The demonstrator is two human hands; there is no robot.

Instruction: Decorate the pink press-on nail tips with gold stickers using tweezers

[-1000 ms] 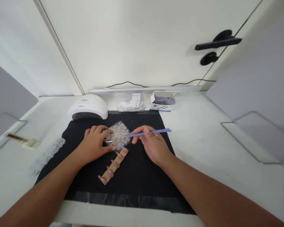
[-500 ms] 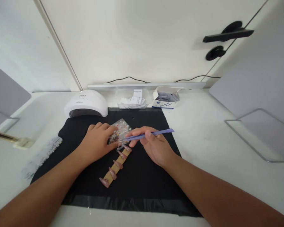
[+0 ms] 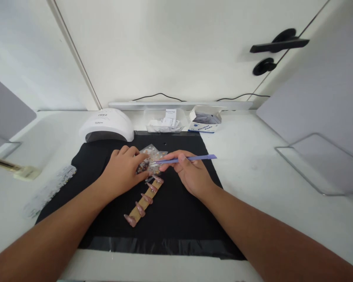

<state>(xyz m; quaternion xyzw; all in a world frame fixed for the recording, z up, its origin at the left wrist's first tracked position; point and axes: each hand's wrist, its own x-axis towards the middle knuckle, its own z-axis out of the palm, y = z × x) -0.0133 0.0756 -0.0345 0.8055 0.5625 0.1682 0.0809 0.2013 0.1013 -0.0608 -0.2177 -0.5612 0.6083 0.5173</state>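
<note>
My left hand (image 3: 124,167) pinches a clear packet of small nail decorations (image 3: 149,152) between thumb and fingers, pressing it to the black mat. In my right hand (image 3: 191,172) are slim purple tweezers (image 3: 194,158), held like a pen, their pale tips over the packet. What the tips touch is too small to tell. Just below both hands lies a tan strip (image 3: 150,193), slanting across the mat. Several pinkish, glittery pointed false nails (image 3: 147,198) are mounted along it.
Behind the black mat (image 3: 188,215) stand a white nail lamp (image 3: 107,121), a clear tub of small packets (image 3: 166,121) and an open alcohol pads box (image 3: 205,119). A clear decoration case (image 3: 51,190) and a gold-handled bottle (image 3: 25,172) are at left. A wire stand (image 3: 308,168) is at right.
My right hand and the purple tweezers have shifted slightly, with the tips now further over the packet. The packet looks spread wider to the right. The camera view has shifted slightly.
</note>
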